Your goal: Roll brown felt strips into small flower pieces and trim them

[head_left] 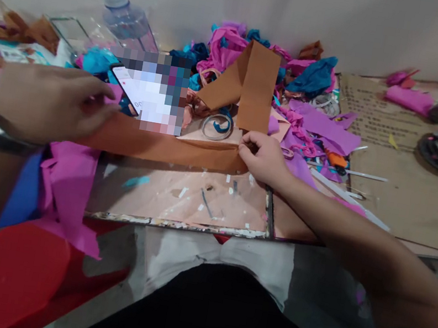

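Cluttered worktop (179, 202) against a plain wall, covered in crepe paper scraps. Left hand (50, 102) pinches one end of a brown paper strip (163, 146); right hand (264, 157) pinches the other end, strip stretched flat between them above the worktop's near part. Strip's far part folds upward behind the right hand. Tape roll (217, 125) just behind the strip, plastic bottle (126, 17) near the wall, phone (130, 90) by the left hand.

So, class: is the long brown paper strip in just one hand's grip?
No, the left hand and the right hand both pinch the long brown paper strip, at opposite sides.
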A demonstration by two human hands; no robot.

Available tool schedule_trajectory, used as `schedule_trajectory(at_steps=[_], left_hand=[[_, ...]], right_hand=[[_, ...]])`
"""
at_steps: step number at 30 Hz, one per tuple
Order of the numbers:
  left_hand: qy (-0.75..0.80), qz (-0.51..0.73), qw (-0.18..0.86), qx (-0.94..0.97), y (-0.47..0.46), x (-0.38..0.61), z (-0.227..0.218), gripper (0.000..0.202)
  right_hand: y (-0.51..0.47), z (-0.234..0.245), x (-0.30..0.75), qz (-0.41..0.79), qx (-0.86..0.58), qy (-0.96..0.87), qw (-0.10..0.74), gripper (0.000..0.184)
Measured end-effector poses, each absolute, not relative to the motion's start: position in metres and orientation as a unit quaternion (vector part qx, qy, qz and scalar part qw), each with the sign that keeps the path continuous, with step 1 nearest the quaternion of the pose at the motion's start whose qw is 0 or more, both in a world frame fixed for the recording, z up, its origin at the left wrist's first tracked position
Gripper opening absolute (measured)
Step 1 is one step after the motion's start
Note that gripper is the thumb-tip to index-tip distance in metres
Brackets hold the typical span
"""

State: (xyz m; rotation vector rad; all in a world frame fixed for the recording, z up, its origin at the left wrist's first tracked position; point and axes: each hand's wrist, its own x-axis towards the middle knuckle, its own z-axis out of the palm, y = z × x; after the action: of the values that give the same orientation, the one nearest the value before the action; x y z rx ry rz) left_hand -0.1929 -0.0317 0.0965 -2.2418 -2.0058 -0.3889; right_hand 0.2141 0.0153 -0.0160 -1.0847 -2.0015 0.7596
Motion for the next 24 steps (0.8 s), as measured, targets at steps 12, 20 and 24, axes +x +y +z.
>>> schedule_trajectory(at_steps=[12,20,24], left_hand=[[-0.453,-0.102,-0.036,-0.885,-0.012,0.013,0.023,0.031],[-0.432,-0.225,-0.207,-0.849,-0.006,0.004,0.010,0.034],[-0.422,-0.255,-0.226,-0.840,-0.008,-0.001,0.007,0.031]], right_hand=[[0.009,-0.022,0.223,0.187,-0.361,-0.833,0.376,0.004],[0.012,-0.024,0.225,0.179,-0.355,-0.835,0.382,0.003],[0.011,-0.023,0.225,0.178,-0.347,-0.839,0.380,0.003]])
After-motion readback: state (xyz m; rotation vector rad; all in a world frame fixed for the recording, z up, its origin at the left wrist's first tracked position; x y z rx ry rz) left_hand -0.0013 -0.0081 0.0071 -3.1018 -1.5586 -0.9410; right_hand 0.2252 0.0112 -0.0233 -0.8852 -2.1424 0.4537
